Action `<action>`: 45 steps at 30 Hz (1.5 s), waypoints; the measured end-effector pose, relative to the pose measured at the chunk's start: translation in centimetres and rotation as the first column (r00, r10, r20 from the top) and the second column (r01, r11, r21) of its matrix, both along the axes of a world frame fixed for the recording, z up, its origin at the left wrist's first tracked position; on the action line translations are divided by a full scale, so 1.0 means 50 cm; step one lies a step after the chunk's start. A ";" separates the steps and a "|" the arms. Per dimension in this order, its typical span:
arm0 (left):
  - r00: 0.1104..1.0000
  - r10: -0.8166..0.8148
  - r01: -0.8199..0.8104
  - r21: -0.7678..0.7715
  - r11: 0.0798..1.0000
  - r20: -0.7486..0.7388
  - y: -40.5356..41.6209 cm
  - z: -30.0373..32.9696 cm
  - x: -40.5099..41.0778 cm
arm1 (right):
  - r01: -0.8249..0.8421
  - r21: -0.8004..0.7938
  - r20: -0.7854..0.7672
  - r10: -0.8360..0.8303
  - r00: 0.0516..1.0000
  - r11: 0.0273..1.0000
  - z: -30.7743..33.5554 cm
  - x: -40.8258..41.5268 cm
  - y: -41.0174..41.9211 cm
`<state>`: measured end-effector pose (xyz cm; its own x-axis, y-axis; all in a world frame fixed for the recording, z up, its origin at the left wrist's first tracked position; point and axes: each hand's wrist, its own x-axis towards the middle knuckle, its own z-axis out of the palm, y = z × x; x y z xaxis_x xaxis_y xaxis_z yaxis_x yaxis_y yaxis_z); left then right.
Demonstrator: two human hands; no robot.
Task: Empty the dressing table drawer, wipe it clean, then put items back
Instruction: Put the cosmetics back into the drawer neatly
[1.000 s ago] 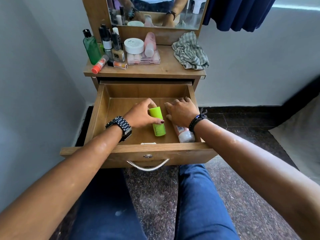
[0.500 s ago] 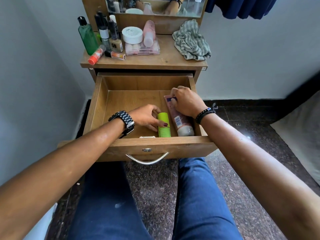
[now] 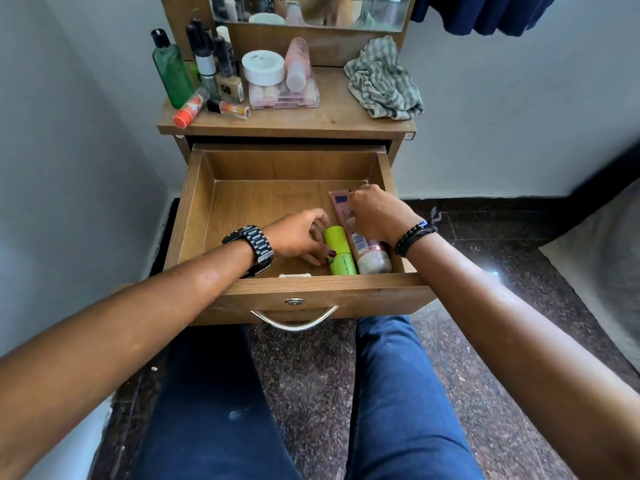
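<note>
Head view is showing the left hand point(image 3: 298, 237) curling fingers around a green tube point(image 3: 339, 251) while the right hand point(image 3: 375, 214) is pinching a pink tube point(image 3: 349, 216), tucking both along the drawer point(image 3: 194, 209) side.

black link watch point(image 3: 254, 249) | beaded bracelet point(image 3: 412, 235) (dark) | blue jeans point(image 3: 398, 393)

right hand point(image 3: 375, 213) covers the middle of the pink tube point(image 3: 360, 242), left hand point(image 3: 299, 237) hides part of the green tube point(image 3: 340, 250), label print on both unreadable, mirror point(image 3: 308, 10) and blue curtain point(image 3: 485, 13) cropped by top edge
</note>
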<state>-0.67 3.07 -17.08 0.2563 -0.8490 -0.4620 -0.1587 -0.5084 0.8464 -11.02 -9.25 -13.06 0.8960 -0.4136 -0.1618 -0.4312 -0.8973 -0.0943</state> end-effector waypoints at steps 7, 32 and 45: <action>0.999 0.013 -0.011 -0.037 0.999 0.049 0.000 0.002 0.004 | 0.189 -0.074 0.036 -0.187 0.982 0.979 0.005 0.008 0.033; 0.970 -0.004 0.011 -0.027 1.000 0.244 0.018 0.032 0.006 | 0.291 -0.062 0.069 -0.287 0.955 0.955 0.055 -0.014 0.069; 0.881 0.236 -0.112 -0.305 0.946 0.409 0.027 0.130 0.047 | 0.047 0.343 0.340 -0.170 0.925 0.938 0.132 0.061 0.037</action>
